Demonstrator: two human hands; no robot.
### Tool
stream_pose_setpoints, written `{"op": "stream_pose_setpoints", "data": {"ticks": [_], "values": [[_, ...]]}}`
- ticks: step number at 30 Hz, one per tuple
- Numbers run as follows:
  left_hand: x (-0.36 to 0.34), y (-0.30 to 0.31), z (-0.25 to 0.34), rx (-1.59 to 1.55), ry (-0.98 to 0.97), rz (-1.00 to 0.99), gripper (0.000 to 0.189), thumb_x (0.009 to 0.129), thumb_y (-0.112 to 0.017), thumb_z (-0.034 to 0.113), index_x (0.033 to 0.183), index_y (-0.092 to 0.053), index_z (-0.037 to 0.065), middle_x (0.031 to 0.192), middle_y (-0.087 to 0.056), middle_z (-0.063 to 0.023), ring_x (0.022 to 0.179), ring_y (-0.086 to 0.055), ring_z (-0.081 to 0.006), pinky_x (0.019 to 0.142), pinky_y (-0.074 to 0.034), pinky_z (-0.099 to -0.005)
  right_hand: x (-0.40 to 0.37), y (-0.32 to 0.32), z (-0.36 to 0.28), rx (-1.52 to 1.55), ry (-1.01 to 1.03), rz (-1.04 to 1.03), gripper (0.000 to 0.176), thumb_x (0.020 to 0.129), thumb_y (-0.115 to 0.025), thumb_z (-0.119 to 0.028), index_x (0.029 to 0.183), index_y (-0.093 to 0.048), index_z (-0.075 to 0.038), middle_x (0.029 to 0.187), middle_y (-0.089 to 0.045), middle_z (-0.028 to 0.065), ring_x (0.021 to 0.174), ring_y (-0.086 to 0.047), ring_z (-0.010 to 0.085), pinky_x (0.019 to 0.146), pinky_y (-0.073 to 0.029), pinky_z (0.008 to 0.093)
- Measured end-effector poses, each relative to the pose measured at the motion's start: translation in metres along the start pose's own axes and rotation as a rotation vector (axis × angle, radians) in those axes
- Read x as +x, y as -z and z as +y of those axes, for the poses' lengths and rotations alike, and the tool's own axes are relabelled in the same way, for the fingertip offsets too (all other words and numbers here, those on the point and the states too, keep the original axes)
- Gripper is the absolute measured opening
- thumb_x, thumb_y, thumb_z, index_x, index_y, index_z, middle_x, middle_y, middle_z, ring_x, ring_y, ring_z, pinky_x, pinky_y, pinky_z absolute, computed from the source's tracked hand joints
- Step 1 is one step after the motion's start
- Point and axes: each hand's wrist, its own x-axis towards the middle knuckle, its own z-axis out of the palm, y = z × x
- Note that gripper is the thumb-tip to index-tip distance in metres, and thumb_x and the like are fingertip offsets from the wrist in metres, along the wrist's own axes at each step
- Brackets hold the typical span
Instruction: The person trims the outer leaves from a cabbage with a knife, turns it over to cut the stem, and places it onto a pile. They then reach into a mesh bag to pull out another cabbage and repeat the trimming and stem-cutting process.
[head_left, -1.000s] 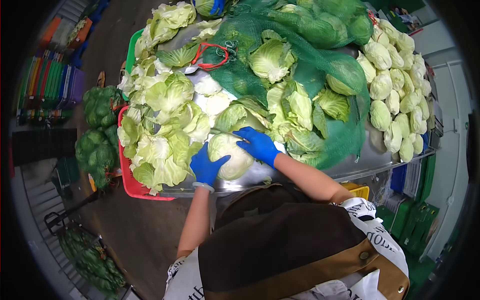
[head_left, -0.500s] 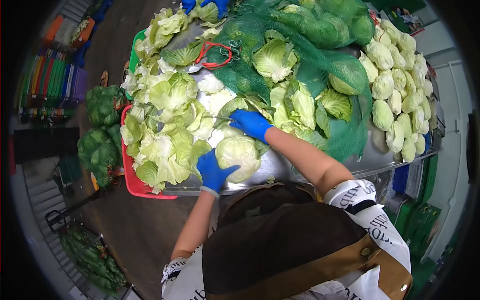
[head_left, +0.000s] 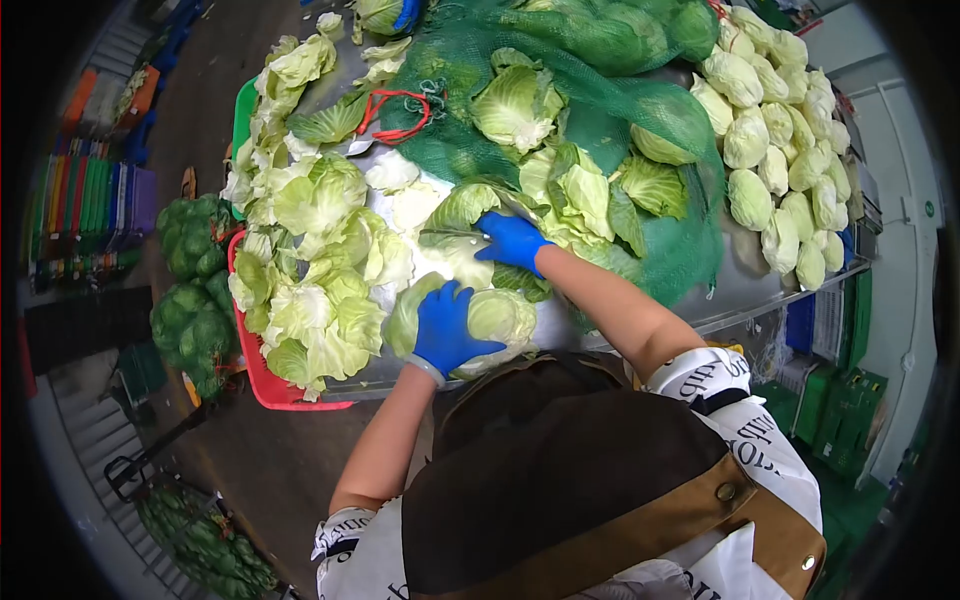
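Observation:
My left hand (head_left: 447,327), in a blue glove, lies on a pale cabbage head (head_left: 502,318) at the table's front edge, fingers spread over its left side and a loose leaf. Behind it, my right hand (head_left: 511,243), also gloved in blue, rests with bent fingers on a leafy cabbage (head_left: 462,256); what its fingertips hold is hidden. Loose outer leaves (head_left: 325,325) are heaped to the left. Green net bags (head_left: 450,110) with cabbages lie beyond my hands, and a red cord (head_left: 398,117) is on them.
Trimmed cabbages (head_left: 770,150) are stacked at the right of the metal table (head_left: 740,262). A red crate (head_left: 262,372) and a green crate (head_left: 243,115) stand at the left edge. Another person's gloved hand (head_left: 407,15) shows at the top. Filled net bags (head_left: 190,325) lie on the floor.
My left hand has moved right and up over the cabbage head. A leaf now lies left of that hand. My right hand has shifted slightly onto the leafy cabbage. The whole view has shifted a little.

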Motion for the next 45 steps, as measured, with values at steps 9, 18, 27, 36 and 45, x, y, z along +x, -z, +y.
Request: {"op": "stream_pose_setpoints", "data": {"ticks": [9, 18, 27, 36, 45], "values": [[-0.017, -0.040, -0.056, -1.314, 0.655, 0.192, 0.052, 0.077, -0.073, 0.008, 0.124, -0.054, -0.002, 0.117, -0.061, -0.0121, 0.104, -0.060, -0.0211, 0.090, -0.049, -0.0347, -0.104, 0.015, -0.038, 0.336, -0.231, 0.122, 0.035, 0.090, -0.059, -0.033, 0.119, -0.061, -0.014, 0.100, -0.063, 0.0123, 0.086, -0.062, 0.0319, 0.077, -0.050, 0.0399], [0.017, -0.040, -0.025, -1.349, 0.717, 0.413, 0.062, 0.071, -0.081, 0.012, 0.123, -0.051, -0.005, 0.117, -0.059, -0.0133, 0.102, -0.059, -0.0216, 0.087, -0.049, -0.0334, -0.064, -0.031, -0.030, 0.192, -0.312, 0.167, 0.039, 0.094, -0.049, -0.031, 0.130, -0.052, -0.016, 0.115, -0.052, 0.0174, 0.099, -0.058, 0.0369, 0.083, -0.048, 0.0448], [-0.030, -0.043, -0.038, -1.667, 0.708, 0.351, 0.059, 0.078, -0.069, 0.010, 0.131, -0.046, 0.001, 0.121, -0.058, -0.0145, 0.107, -0.059, -0.0276, 0.094, -0.048, -0.0382, -0.049, -0.037, 0.017, 0.329, -0.372, 0.255, 0.059, 0.078, -0.068, -0.041, 0.126, -0.054, -0.009, 0.110, -0.061, 0.0185, 0.099, -0.061, 0.0364, 0.085, -0.049, 0.0428], [-0.031, 0.025, -0.002, -2.008, 0.583, 0.606, 0.069, 0.087, -0.058, 0.037, 0.144, -0.032, 0.006, 0.145, -0.039, -0.0114, 0.132, -0.039, -0.0299, 0.111, -0.031, -0.0471, -0.083, 0.040, -0.047, 0.997, -0.371, 0.219, 0.058, 0.082, -0.069, -0.030, 0.132, -0.049, -0.008, 0.110, -0.065, 0.0087, 0.076, -0.061, 0.0170, 0.069, -0.050, 0.0299], [-0.015, 0.107, 0.019, -1.512, 0.147, 0.331, 0.086, 0.078, -0.071, 0.038, 0.143, -0.027, 0.003, 0.139, -0.042, -0.0127, 0.129, -0.042, -0.0253, 0.108, -0.034, -0.0398, -0.108, 0.115, -0.081, 1.045, -0.288, -0.145, 0.065, 0.075, -0.078, -0.018, 0.131, -0.049, -0.004, 0.105, -0.064, 0.0041, 0.091, -0.058, 0.0078, 0.078, -0.048, 0.0253]]}}
